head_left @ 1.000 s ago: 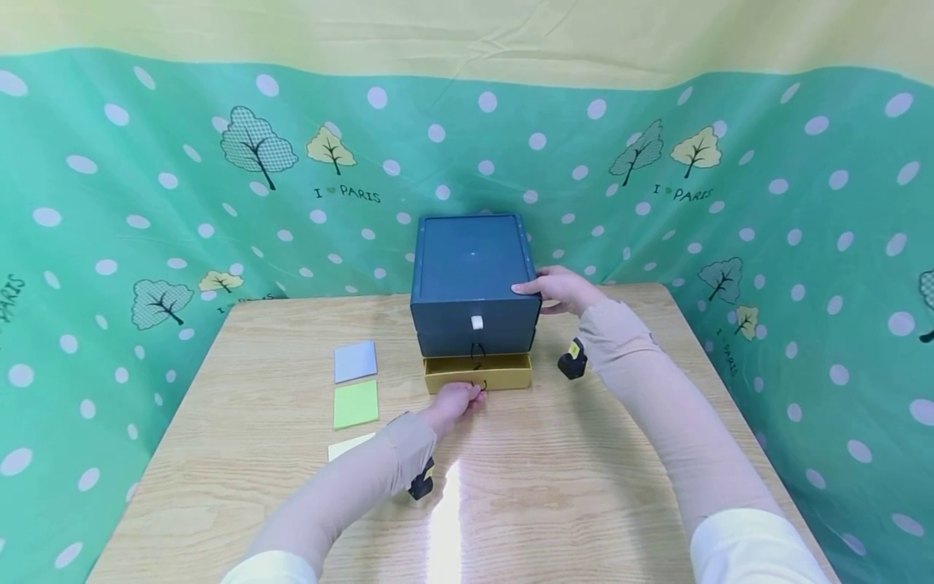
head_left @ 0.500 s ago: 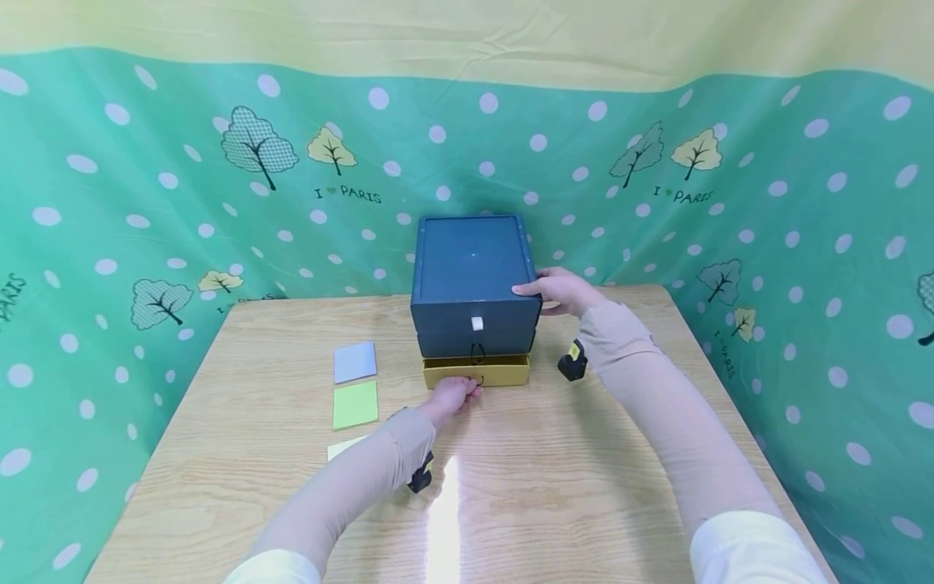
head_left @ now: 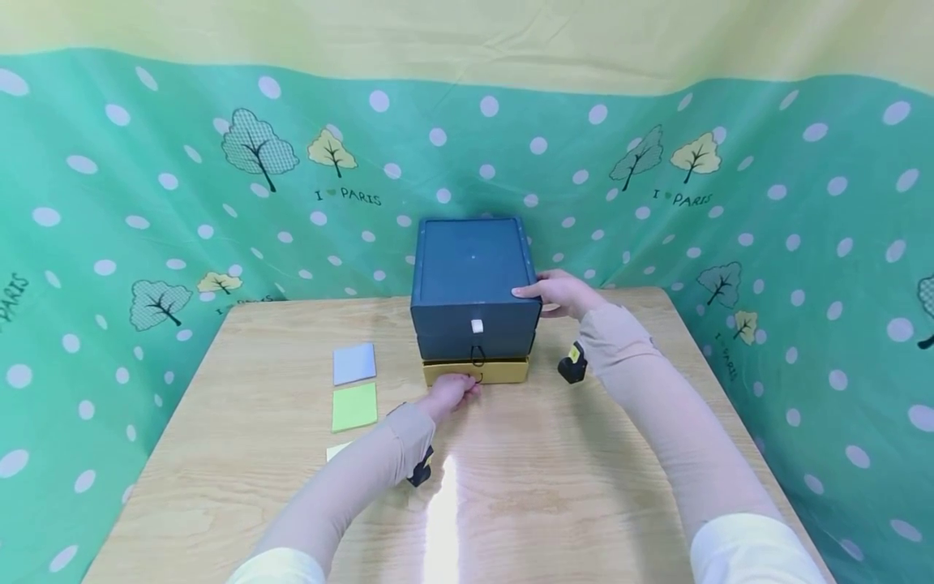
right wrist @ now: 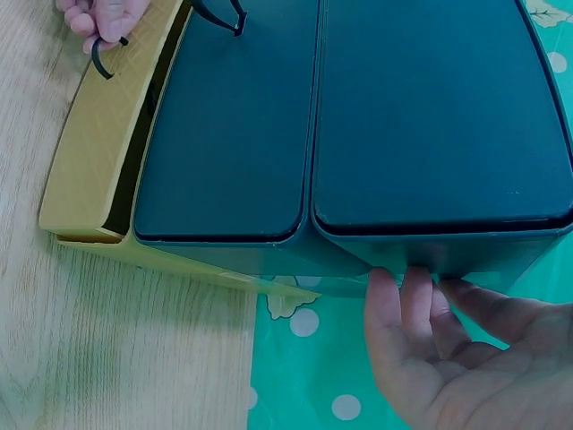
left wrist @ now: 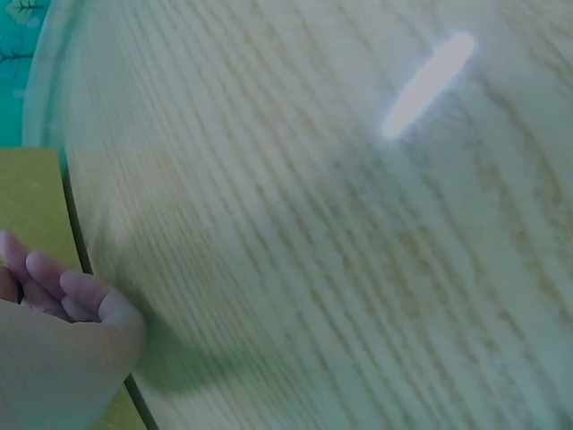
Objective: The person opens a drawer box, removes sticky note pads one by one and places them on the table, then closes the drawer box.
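A stack of drawers stands at the back middle of the table: a dark blue top unit (head_left: 474,261), a blue middle unit (right wrist: 228,134) and a yellow bottom drawer (head_left: 505,372). The yellow drawer sticks out a little, with a narrow dark gap behind its front. My left hand (head_left: 450,393) pinches the black loop handle (right wrist: 100,59) on that front. Against the right side of the blue top unit rests my right hand (head_left: 560,294), its thumb over the upper front corner. The right wrist view shows its fingers (right wrist: 385,313) touching the side wall.
Left of the stack lie a blue sticky-note pad (head_left: 354,364), a green pad (head_left: 354,407) and a pale pad (head_left: 336,451), partly behind my left sleeve. Black wrist devices (head_left: 572,362) sit under both wrists. A green dotted curtain (head_left: 481,146) hangs behind the table.
The yellow drawer has slid inward toward the stack, and its gap has narrowed. My left hand has moved forward slightly with it. The right hand stays where it was.
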`<state>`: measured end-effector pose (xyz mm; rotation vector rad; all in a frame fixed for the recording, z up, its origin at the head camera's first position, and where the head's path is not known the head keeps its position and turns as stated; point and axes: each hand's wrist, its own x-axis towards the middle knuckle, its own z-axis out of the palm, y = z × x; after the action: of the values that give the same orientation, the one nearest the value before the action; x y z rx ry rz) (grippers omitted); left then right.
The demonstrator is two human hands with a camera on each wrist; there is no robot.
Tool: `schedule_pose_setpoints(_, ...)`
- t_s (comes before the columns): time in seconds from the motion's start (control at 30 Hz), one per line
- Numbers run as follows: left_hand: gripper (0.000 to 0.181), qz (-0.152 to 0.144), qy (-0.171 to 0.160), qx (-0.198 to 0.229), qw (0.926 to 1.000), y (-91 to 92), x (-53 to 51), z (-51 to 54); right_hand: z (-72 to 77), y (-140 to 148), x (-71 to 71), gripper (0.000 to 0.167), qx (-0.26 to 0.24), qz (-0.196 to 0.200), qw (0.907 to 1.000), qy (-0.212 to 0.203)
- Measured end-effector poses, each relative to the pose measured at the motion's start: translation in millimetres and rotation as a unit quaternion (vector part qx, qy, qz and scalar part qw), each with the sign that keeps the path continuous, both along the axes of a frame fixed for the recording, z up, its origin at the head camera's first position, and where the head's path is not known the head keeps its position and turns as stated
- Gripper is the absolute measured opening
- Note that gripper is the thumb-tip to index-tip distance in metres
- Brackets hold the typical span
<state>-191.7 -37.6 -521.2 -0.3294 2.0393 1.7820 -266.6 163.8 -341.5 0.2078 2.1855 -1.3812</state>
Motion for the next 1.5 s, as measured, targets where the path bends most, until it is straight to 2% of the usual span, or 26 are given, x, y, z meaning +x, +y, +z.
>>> schedule_pose_setpoints(0.2,0.024,0.004,0.002,0.0,1.0,-0.2,-2.4,-3.4,-2.9,-1,1.7,0.088,-0.009,-0.005,0.9999,-0.007)
schedule_pose_setpoints(0.73,0.023,0.003,0.002,0.008,1.0,0.2,-5.6,5.6,1.0,0,0.2,0.087,-0.006,-0.004,1.0,0.0)
schedule_pose_setpoints(0.9,0.024,-0.002,0.003,0.012,0.9999,0.1,-4.0,4.8,-1.3,1,-0.7,0.089,-0.007,-0.01,0.9999,-0.002)
schedule_pose_setpoints(0.97,0.024,-0.004,0.004,0.001,1.0,0.9,-5.5,1.7,-1.8,1,-0.7,0.09,-0.006,-0.01,0.9999,-0.001)
schedule_pose_setpoints(1.03,0.024,-0.001,-0.001,-0.024,0.9997,2.6,-11.8,-7.7,-1.8,1,-0.6,0.09,-0.008,-0.011,0.9999,0.0)
schedule_pose_setpoints(1.07,0.024,-0.008,0.017,-0.016,0.9997,0.6,-18.5,-24.3,-1.5,0,-0.4,0.09,-0.008,-0.011,0.9999,0.0)
schedule_pose_setpoints(1.13,0.026,-0.012,0.025,-0.027,0.9993,-1.0,-31.2,-50.1,-0.7,-1,0.2,0.089,-0.009,-0.012,0.9999,0.001)
schedule_pose_setpoints(1.2,0.027,-0.019,0.049,0.006,0.9986,-5.7,-46.3,-84.6,-0.2,-2,0.7,0.089,-0.012,-0.013,0.9998,0.001)
schedule_pose_setpoints(1.23,0.028,-0.019,0.051,0.018,0.9983,-6.7,-48.1,-90.7,-0.1,-2,0.9,0.089,-0.014,-0.013,0.9998,0.002)
schedule_pose_setpoints(1.27,0.028,-0.019,0.05,0.028,0.9982,-7.3,-47.5,-91.0,0.0,-2,1.4,0.088,-0.014,-0.012,0.9998,0.002)
schedule_pose_setpoints(1.3,0.028,-0.01,0.031,0.02,0.9993,-5.2,-42.3,-78.5,0.1,-2,1.9,0.088,-0.016,-0.012,0.9998,0.002)
schedule_pose_setpoints(1.37,0.026,-0.004,0.01,0.039,0.9992,-3.6,-28.5,-52.6,0.0,-1,3.3,0.088,-0.017,-0.011,0.9998,0.003)
schedule_pose_setpoints(1.43,0.027,0.004,-0.025,0.039,0.9989,-0.3,-8.5,-10.9,-0.3,0,5.0,0.087,-0.016,-0.01,0.9998,0.008)
schedule_pose_setpoints(1.5,0.028,0.003,-0.036,0.069,0.997,-1.2,6.5,18.2,-1.8,1,6.5,0.086,-0.015,-0.006,0.9997,0.018)
